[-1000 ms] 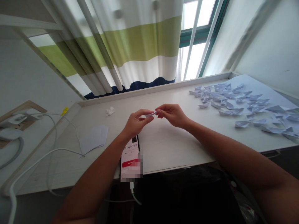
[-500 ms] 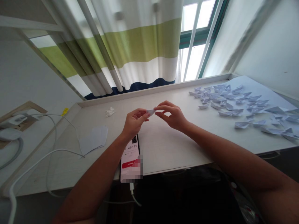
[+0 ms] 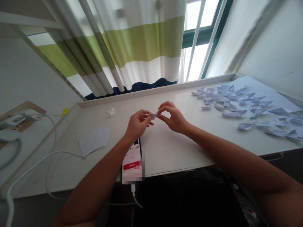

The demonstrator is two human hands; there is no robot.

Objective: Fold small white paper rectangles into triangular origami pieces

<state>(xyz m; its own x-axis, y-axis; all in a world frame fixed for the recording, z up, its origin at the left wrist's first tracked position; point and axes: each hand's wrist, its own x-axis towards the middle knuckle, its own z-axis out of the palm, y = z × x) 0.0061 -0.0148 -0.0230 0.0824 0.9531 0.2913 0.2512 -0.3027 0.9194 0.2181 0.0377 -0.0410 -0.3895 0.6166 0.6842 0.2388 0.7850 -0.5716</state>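
Observation:
A small folded piece of white paper is held up between my two hands above the middle of the desk. My left hand pinches its left end, thumb on the near side. My right hand closes thumb and fingertips on the right end. Most of the paper is covered by fingers, so its exact shape cannot be made out. Under my left wrist lies a phone with a timer on its screen. Many folded paper boats are spread over the right part of the desk.
Blank paper sheets lie on the left of the white desk, with a crumpled tissue behind them. White cables run across the left side from a power strip. A striped curtain hangs beyond the desk's raised back edge.
My right thumb and fingertips have come together on the paper's right end; before, the thumb was apart from it. My left hand has shifted slightly right.

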